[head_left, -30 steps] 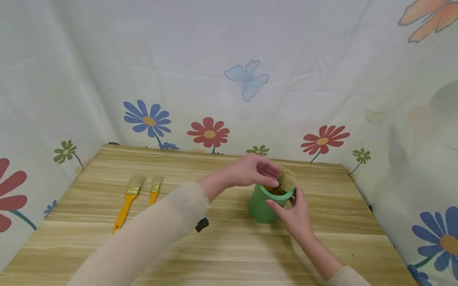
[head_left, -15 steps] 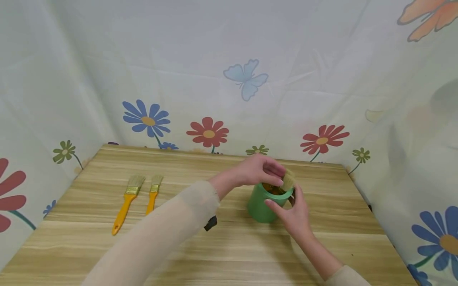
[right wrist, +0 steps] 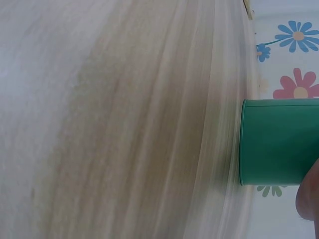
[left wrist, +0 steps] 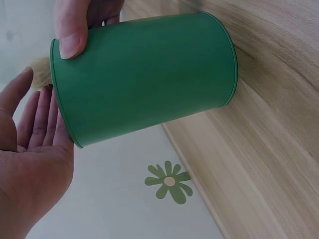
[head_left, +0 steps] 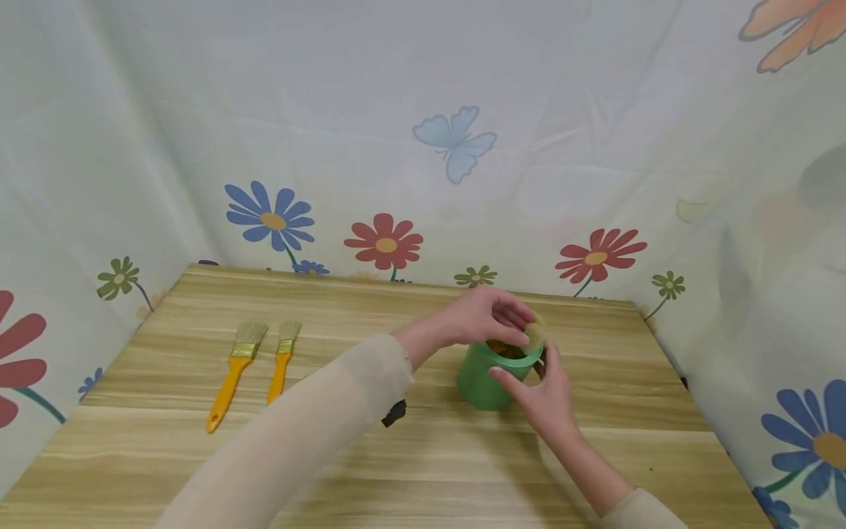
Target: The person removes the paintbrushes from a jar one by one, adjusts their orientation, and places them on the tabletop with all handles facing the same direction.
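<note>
A green cylindrical cup (head_left: 482, 382) stands on the wooden table with orange pieces (head_left: 505, 349) showing inside its mouth. My right hand (head_left: 545, 397) grips the cup near the rim, thumb on the near side. Over the mouth, my left hand (head_left: 485, 317) pinches a paintbrush (head_left: 534, 336) at its pale bristles, which stick up beside the right rim. In the left wrist view, the thumb meets the bristle tuft (left wrist: 41, 73) just outside the rim, while the right thumb presses the cup wall (left wrist: 144, 79). The cup hides the rest of this brush.
Two paintbrushes with orange handles, a wider one (head_left: 228, 389) and a narrower one (head_left: 280, 367), lie on the table's left side, bristles pointing away. A flower-print cloth (head_left: 317, 110) hangs behind the table (head_left: 423, 470). A small black piece (head_left: 394, 413) shows beneath the left sleeve.
My left hand has shifted a little to the right over the cup, and the bristles have moved right with it, with less of them showing. My right hand and the cup have stayed put.
</note>
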Demonstrator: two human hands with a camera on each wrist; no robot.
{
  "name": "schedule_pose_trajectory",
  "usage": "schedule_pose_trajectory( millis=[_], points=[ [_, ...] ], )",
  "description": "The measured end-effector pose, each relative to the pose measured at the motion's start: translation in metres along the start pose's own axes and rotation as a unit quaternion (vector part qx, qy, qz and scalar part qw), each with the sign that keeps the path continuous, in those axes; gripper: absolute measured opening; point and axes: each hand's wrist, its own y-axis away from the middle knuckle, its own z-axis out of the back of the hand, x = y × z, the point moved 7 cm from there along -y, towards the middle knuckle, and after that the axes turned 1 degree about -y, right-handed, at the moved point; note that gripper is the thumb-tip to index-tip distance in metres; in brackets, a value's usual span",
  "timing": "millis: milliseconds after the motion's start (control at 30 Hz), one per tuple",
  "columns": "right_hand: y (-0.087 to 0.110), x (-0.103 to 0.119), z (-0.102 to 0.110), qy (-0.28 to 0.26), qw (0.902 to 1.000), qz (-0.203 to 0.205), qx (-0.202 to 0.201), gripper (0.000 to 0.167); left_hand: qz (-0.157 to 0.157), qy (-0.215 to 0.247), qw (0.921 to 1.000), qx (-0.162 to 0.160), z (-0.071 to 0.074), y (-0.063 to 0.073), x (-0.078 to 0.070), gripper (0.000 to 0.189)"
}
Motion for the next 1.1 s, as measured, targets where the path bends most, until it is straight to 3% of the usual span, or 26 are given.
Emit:
schedule_pose_trajectory(
  millis=[367, 733, 1100],
  points=[
    [0.000, -0.002, 0.002, 0.006, 1.0000, -0.006, 0.001, 0.099, -0.018, -0.042, 0.9988, 0.019, -0.002, 0.000, -0.005, 0.032],
    [0.001, 0.000, 0.001, 0.013, 0.9999, -0.008, 0.003, 0.099, -0.032, -0.101, 0.9944, 0.000, -0.001, -0.001, -0.006, 0.010],
    [0.001, 0.000, 0.001, 0.015, 0.9998, -0.015, 0.001, 0.099, -0.032, -0.091, 0.9941, -0.049, 0.009, 0.002, -0.007, 0.009]
  ],
)
